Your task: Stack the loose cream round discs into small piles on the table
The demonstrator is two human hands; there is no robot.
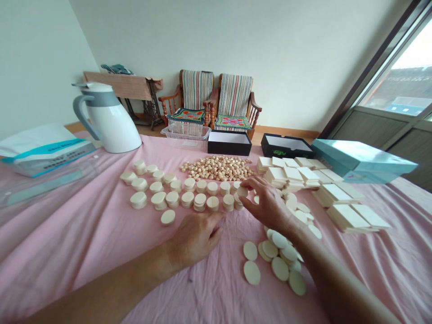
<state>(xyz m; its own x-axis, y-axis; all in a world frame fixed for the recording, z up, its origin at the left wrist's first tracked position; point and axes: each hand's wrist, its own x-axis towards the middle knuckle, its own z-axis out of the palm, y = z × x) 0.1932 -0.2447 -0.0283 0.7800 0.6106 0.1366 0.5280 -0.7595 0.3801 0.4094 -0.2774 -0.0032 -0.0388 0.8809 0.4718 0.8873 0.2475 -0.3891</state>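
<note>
My right hand [268, 202] pinches a pale round wooden disc [242, 191] between thumb and fingers, at the right end of two rows of short disc stacks [212, 203]. My left hand [197, 236] rests on the pink cloth just in front of the stacks, index finger stretched to the right and thumb apart, with no object visible in it. A low disc stack [168, 218] stands by itself left of that hand. Loose discs [280, 268] lie scattered under and in front of my right forearm. Behind the rows spreads a pile of small wooden beads [219, 168].
Stacked wooden rectangles [340, 194] sit at right, near a light blue box [364, 159]. Two black box parts [229, 143] and a clear plastic tray [187, 135] line the back. A white jug [110, 119] and a plastic package [47, 153] stand at left.
</note>
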